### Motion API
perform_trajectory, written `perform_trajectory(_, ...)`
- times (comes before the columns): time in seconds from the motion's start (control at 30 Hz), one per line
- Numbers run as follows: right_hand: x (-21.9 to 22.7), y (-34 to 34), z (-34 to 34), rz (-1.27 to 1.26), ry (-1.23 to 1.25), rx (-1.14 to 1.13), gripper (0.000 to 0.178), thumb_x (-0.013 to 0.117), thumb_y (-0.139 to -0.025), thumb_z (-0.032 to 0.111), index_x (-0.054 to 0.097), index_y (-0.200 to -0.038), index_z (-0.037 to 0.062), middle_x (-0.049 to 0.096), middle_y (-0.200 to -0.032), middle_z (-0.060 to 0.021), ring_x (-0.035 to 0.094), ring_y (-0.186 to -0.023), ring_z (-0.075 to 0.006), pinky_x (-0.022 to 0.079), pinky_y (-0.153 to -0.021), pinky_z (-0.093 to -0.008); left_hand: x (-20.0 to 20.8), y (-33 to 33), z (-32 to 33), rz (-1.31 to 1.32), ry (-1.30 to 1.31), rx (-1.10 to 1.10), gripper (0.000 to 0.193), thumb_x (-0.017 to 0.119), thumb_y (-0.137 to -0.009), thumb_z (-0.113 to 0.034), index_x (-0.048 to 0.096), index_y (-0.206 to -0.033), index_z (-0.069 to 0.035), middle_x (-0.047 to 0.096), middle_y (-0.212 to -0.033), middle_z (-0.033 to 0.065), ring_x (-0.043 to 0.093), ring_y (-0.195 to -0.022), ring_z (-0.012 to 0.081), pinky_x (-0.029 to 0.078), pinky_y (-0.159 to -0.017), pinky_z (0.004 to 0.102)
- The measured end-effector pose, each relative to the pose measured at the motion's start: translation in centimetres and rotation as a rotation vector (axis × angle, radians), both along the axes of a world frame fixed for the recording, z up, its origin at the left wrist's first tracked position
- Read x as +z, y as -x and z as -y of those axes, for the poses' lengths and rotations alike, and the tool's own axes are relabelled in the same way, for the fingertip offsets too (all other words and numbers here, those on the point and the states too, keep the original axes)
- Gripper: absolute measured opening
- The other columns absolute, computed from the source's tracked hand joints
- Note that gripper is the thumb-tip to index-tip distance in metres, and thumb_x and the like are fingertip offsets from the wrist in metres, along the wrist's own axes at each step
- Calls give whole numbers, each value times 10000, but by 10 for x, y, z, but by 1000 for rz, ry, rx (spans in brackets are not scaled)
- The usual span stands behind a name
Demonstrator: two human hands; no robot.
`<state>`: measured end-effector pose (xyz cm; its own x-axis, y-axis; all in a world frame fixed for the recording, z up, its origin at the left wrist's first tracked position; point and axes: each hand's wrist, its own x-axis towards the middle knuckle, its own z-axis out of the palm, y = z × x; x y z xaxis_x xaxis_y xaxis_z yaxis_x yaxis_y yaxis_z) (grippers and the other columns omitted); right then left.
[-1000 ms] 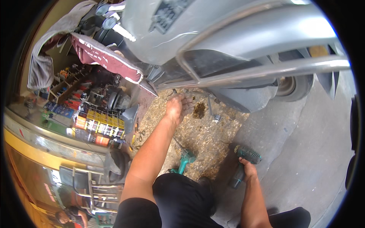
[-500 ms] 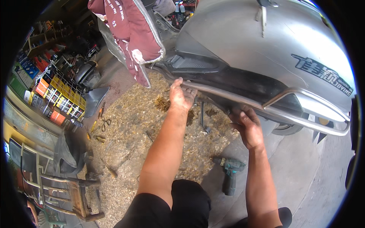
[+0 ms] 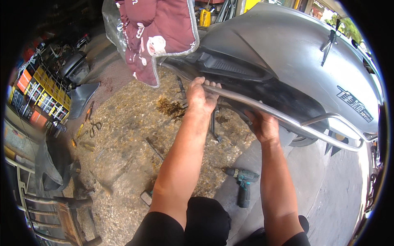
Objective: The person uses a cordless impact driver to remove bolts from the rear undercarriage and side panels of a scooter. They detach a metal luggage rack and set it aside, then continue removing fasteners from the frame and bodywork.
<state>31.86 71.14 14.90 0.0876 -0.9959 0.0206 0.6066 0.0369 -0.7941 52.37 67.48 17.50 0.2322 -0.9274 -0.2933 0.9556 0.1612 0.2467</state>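
A grey scooter [image 3: 295,53] stands in front of me, with a chrome guard bar [image 3: 312,131] running along its lower side. My left hand [image 3: 201,96] grips the bar near its front end, fingers curled over it. My right hand [image 3: 264,127] holds the same bar further back, from underneath. A dark red quilted cover [image 3: 156,37] hangs off the scooter's front above my left hand. On the ground between my forearms lies a teal cordless drill [image 3: 244,182].
The ground is stained, gritty concrete with scissors [image 3: 94,127] and small tools scattered at the left. Shelves of yellow and orange boxes [image 3: 37,94] stand at far left. A rusty metal chair frame [image 3: 53,209] sits at lower left. Dark plastic scooter panels [image 3: 80,96] lie nearby.
The view has swung up toward the scooter. My left hand moved from the ground onto the bar. My right hand left the drill on the ground and took the bar.
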Motion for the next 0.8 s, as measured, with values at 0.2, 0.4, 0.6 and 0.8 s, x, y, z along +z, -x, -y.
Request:
perform_trajectory(0.2,-10,-1,21,29,40,-66,140,701,-870,94,636,-972,23,649,-961,-77,639,-925,-204,554,-863,-375,-4,-2,-4,122,-8,-56,59,469,-897,-41,452,-951,-59,481,-941,98,514,-919,262,486,-963,544)
perform_trajectory(0.4,-16,-2,25,137,72,-174,114,747,-796,-18,645,-845,-9,640,-861,-72,623,-833,-170,518,-774,-305,-9,-7,-3,253,-24,-72,126,498,-866,-69,460,-984,-47,514,-990,122,543,-997,301,475,-944,522)
perform_trajectory(0.6,-16,-2,24,64,81,-202,108,727,-818,-2,645,-889,5,647,-885,-76,628,-826,-163,523,-800,-288,-10,-8,-1,313,-48,-85,109,478,-909,-112,505,-977,-31,583,-1014,102,574,-1052,265,435,-981,487)
perform_trajectory(0.8,-18,1,26,34,131,-132,130,698,-834,-6,645,-953,-1,659,-965,-110,646,-916,-205,534,-871,-337,-17,-9,-1,316,-26,-86,279,472,-927,-212,483,-1103,5,535,-1156,165,513,-1147,306,385,-1047,492)
